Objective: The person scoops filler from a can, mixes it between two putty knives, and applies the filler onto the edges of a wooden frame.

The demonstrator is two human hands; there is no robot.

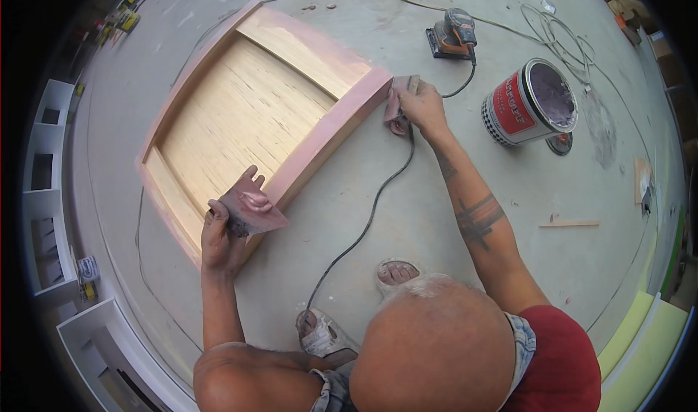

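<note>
From the head view, the shallow rectangular wooden panel frame with pale plywood centre and pink-coated rails (254,114) lies flat on the grey concrete floor (436,194), centre-left of the frame. It looks stiff and fairly heavy; I'd judge the long rails the place to take hold, though wet pink filler there could smear. Left hand (222,234), lower left of centre, is closed around a flat pink-smeared board carrying a lump of filler (251,208), resting at the frame's near rail. Right hand (422,107), upper centre, is pressed down, fingers curled on a small pink-stained spreader (400,99) at the frame's corner. An open red-and-white tin (531,103) stands just right.
</note>
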